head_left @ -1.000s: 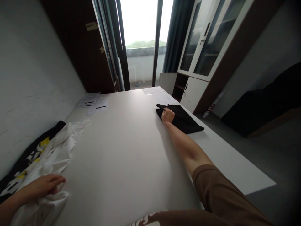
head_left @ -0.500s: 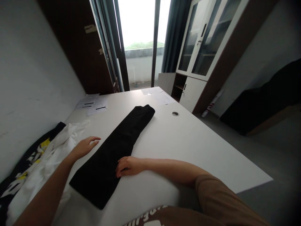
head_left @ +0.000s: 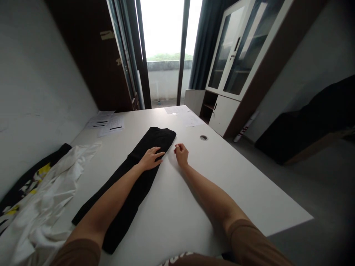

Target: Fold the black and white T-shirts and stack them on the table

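The black garment (head_left: 138,188) lies as a long, narrow strip slantwise across the desk (head_left: 177,218); the left hand (head_left: 150,159) is over its far half, palm down, fingers spread, gripping nothing; the right hand (head_left: 181,154), just beyond its right edge, is half curled, and whether the fingertips pinch anything I cannot tell; a sideways push from the left palm could ruck the layers or skew the strip; the left forearm, crossing above it, could drag the near end towards the white cloth (head_left: 62,184); pale letters on the brown shirt (head_left: 205,260) are cut off; print on the papers (head_left: 112,123) is too small to read; no brand is legible.
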`<state>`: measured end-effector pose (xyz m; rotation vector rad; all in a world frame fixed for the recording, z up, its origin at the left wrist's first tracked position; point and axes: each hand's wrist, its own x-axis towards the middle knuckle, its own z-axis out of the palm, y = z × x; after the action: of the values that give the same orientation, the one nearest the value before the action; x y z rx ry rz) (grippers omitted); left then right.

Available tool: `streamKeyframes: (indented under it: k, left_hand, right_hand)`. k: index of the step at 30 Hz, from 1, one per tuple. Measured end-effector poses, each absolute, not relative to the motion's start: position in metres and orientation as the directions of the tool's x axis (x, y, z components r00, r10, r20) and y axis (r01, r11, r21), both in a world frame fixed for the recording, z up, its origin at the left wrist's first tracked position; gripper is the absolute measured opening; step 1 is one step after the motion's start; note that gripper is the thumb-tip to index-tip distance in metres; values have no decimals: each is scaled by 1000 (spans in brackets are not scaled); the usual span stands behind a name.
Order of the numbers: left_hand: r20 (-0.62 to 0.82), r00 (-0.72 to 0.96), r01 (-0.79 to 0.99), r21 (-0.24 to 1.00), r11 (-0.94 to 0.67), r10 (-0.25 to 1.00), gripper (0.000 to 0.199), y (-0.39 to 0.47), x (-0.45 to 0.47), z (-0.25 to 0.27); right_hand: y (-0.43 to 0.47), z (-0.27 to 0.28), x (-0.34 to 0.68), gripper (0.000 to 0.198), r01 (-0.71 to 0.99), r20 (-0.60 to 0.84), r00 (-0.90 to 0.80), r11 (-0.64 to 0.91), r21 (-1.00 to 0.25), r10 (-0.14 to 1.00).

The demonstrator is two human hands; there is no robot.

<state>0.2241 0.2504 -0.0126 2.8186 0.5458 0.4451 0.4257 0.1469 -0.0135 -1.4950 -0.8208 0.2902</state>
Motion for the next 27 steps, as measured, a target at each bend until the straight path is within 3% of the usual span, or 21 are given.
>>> streamKeyframes:
  k: [4, 11, 15, 22, 27]
  left_hand:
    - [109, 847, 464, 329, -823, 521, 52, 252, 263, -28]
    - [128, 673, 660, 340, -669, 729, 47, 259, 236, -40]
    - [86, 523, 799, 297, -523, 848, 49, 278, 171, -36]
    - [76, 111, 981, 150, -121, 991, 53, 300, -22, -28]
    - [190, 100, 992, 61, -113, 977, 54, 284, -83, -10]
  right_hand:
    - [154, -24, 437, 31, 310, 284, 740, 65, -948, 609]
    - [151, -32, 417, 29, 405, 365, 588, 127, -905, 722]
    - [150, -35, 420, 28, 419, 370, 586, 121, -900, 721]
    - [149, -37, 413, 27, 441, 370, 517, 131, -888, 772]
    - [145, -33, 402, 25, 491, 394, 455, 143, -859, 799]
